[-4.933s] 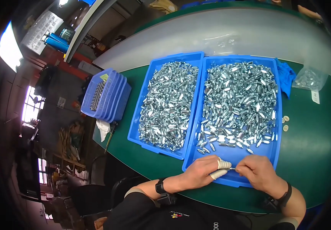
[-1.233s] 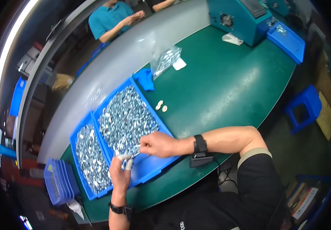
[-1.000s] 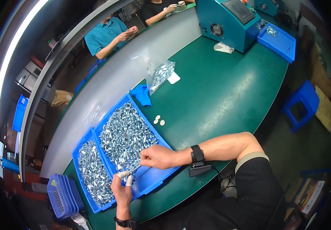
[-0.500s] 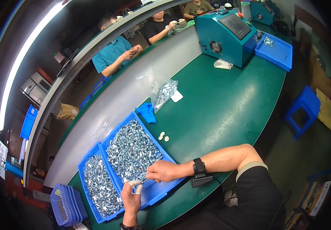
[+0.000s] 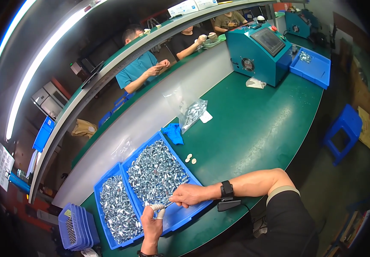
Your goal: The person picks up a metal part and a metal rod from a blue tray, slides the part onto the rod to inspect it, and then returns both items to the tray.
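Two blue trays lie side by side on the green table, heaped with small silver metal parts: the right tray [image 5: 184,214] and the left tray [image 5: 100,192]. My left hand [image 5: 152,223], with white finger covers on its fingertips, is over the near end of the right tray. My right hand [image 5: 189,196], with a black wrist band behind it, meets it from the right. Their fingertips pinch a small silver part [image 5: 166,205] between them, just above the tray's bare blue floor.
A stack of blue trays [image 5: 75,225] stands to the left. A blue cloth [image 5: 174,132], a clear bag of parts [image 5: 193,113] and small beige discs [image 5: 190,159] lie beyond. Farther right are a teal machine [image 5: 260,53], another blue tray [image 5: 313,68] and a blue stool [image 5: 343,128]. Other people work behind the grey partition [image 5: 150,115].
The view has swung round and upward, so the far table, teal machine and seated people have come in. My hands stay together at the right tray's near end.
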A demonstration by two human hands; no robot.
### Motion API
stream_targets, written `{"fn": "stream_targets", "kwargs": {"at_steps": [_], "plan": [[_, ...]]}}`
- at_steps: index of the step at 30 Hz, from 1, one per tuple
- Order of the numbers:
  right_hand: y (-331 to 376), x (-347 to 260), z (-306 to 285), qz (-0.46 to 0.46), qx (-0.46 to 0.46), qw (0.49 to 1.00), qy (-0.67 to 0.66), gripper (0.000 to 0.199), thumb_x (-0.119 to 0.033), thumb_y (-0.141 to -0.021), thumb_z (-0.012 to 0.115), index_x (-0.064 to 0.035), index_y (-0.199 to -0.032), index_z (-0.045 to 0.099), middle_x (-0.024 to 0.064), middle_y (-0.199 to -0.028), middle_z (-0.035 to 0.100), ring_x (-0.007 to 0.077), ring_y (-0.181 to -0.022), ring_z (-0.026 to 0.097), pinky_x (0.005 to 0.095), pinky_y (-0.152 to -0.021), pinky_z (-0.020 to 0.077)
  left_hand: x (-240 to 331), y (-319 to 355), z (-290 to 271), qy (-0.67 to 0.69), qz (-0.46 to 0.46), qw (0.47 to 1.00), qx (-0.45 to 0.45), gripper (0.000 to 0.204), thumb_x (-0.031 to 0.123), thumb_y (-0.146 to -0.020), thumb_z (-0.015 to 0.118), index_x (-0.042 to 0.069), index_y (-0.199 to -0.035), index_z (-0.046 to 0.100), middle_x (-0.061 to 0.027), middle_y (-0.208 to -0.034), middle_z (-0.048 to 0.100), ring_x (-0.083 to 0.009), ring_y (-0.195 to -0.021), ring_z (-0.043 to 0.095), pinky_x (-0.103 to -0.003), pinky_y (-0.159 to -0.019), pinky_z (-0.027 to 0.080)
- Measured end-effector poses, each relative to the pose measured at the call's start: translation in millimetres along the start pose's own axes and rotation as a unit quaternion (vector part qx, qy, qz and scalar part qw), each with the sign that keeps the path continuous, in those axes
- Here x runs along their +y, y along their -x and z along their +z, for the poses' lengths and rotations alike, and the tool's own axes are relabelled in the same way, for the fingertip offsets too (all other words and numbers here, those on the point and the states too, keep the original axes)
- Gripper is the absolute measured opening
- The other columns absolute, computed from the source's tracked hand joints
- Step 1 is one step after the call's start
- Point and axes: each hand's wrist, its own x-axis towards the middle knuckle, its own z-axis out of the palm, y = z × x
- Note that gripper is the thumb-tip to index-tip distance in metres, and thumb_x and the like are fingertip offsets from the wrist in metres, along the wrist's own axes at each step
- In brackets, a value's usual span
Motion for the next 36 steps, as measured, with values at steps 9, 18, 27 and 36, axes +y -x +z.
{"fn": "stream_targets", "kwargs": {"at_steps": [9, 18, 27, 36], "plan": [[-1.4, 1.5, 3.7, -0.011, -0.044, 0.999, -0.016, 0.051, -0.039, -0.105, 0.053, -0.0019, -0.072, 0.065, 0.0058, -0.061, 0.063, 0.0139, -0.051, 0.058, 0.0319, -0.052, 0.0463, 10.3, 1.1, 9.2, -0.042, 0.094, 0.995, -0.001, 0.019, -0.002, -0.077, 0.08, 0.004, -0.092, 0.068, -0.0107, -0.089, 0.069, -0.03, -0.084, 0.064, -0.038, -0.074, 0.05], [1.4, 7.5, -1.5, -0.086, -0.01, 0.996, 0.002, 0.022, -0.024, -0.095, 0.066, -0.0023, -0.092, 0.068, 0.0036, -0.076, 0.068, 0.0119, -0.071, 0.063, 0.0305, -0.067, 0.0495, 5.3, 1.1, 10.5, -0.009, 0.035, 0.999, 0.02, 0.018, -0.001, -0.079, 0.081, 0.002, -0.094, 0.071, -0.0117, -0.091, 0.072, -0.0271, -0.086, 0.069, -0.035, -0.078, 0.053], [-0.8, 7.6, -3.2, -0.103, 0.038, 0.994, -0.012, 0.019, -0.02, -0.091, 0.067, -0.0014, -0.088, 0.067, 0.0061, -0.075, 0.071, 0.0146, -0.069, 0.066, 0.0321, -0.064, 0.0511, -3.7, -3.5, 10.6, 0.135, -0.141, 0.979, -0.051, 0.016, 0.003, -0.095, 0.069, 0.0, -0.11, 0.068, -0.0075, -0.093, 0.076, -0.0096, -0.079, 0.067, -0.022, -0.069, 0.05], [5.8, -2.5, -2.9, -0.067, 0.044, 0.996, 0.026, 0.04, -0.036, -0.1, 0.056, -0.0025, -0.08, 0.066, 0.0079, -0.063, 0.065, 0.0178, -0.057, 0.062, 0.0342, -0.06, 0.049, -5.2, -7.7, 20.0, 0.076, -0.068, 0.994, -0.027, 0.011, 0.004, -0.093, 0.072, -0.001, -0.102, 0.069, -0.0064, -0.09, 0.074, -0.0108, -0.081, 0.068, -0.024, -0.071, 0.051]]}}
